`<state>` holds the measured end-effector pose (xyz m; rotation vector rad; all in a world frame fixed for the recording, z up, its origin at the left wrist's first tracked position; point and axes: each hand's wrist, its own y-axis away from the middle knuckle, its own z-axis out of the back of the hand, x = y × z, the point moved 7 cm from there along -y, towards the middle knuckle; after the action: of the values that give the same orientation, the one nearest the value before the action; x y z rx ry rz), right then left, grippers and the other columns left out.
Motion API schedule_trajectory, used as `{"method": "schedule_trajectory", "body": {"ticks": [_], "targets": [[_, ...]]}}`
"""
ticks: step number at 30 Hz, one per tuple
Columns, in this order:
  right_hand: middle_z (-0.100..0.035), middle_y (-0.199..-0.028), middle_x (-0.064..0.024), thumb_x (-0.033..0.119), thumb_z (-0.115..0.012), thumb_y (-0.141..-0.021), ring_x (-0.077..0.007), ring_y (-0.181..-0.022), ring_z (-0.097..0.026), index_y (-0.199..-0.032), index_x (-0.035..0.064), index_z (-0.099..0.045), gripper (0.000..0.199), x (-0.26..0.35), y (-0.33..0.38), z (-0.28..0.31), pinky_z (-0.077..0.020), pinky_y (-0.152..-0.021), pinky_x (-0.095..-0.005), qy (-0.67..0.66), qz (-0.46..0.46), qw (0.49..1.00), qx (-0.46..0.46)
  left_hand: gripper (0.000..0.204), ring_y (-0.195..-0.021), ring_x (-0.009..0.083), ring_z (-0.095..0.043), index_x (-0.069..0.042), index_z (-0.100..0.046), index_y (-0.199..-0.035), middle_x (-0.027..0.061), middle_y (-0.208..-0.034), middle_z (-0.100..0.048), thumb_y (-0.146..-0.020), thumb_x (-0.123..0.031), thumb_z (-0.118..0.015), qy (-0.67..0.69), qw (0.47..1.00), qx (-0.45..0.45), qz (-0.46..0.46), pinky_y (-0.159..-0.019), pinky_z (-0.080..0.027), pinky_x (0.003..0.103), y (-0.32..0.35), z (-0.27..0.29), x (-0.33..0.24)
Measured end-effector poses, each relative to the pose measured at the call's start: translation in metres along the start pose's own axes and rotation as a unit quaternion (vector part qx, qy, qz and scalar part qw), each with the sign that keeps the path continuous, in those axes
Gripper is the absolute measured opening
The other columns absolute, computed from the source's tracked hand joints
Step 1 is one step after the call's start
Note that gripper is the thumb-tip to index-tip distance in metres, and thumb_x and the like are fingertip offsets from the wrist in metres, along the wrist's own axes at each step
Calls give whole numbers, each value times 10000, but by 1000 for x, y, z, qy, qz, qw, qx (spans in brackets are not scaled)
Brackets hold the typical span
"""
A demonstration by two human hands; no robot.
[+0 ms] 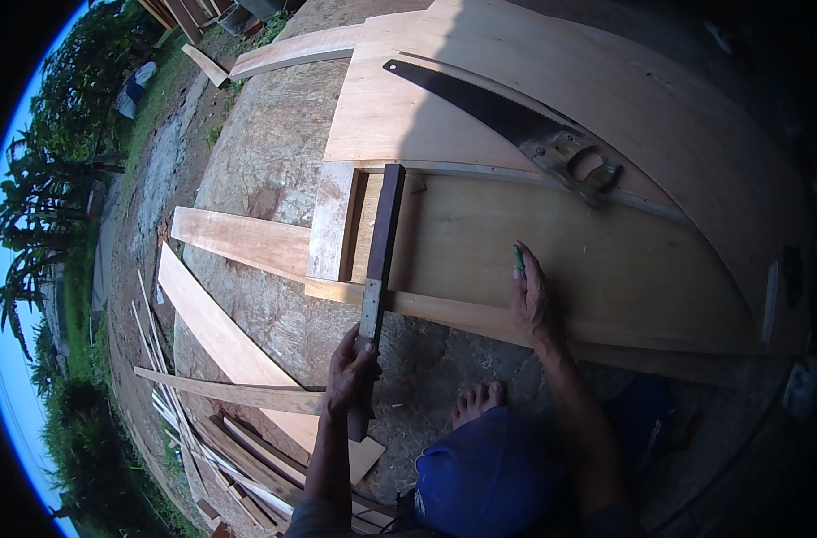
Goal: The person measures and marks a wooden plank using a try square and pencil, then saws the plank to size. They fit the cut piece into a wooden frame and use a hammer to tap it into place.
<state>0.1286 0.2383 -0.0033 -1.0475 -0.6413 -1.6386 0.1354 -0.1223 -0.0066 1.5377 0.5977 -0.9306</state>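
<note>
On blue cloth [484,475], unreadable white marking [419,504]; hands [348,371] [535,303] hold bar [388,222], green stick [519,259]

Counted at one wooden frame [462,310]: one handsaw [498,115], one dark bar [383,247], one green implement [519,260], two hands [532,294], one bare foot [477,403].

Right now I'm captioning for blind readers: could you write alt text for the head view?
A person's left hand holds a long, dark, straight bar across a pale wooden frame; the right hand holds a slim green stick-like tool. A black-bladed, wooden-handled handsaw lies partly over pale plywood sheeting.
</note>
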Motion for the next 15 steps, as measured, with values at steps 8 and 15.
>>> {"method": "schedule_trajectory", "body": {"ticks": [8, 15], "targets": [[-689, -1109, -128, 256, -509, -1078, -245, -1035, -634, -1298, 15, -599, 339, -14, -4, -3, -504, -896, -361, -209, -84, 973, -49, 575, -676, 96, -573, -88, -407, -1546, -7, -874, -564, -1034, -249, -613, -16, 1000, -3, 8, -618, -534, 276, -4, -13, -11], [-562, -775, 66, 388, -686, -999, -9, -683, -430, -988, 78, -705, 310, 35, -11, -56, -352, -595, -227, -464, -229, 855, -28, 576, -693, 85, -550, -93, -416, -1558, -24, -896, -561, -1026, -212, -604, -17, 1000, 0, 25, -636, -506, 257, -3, -11, -11]]}}
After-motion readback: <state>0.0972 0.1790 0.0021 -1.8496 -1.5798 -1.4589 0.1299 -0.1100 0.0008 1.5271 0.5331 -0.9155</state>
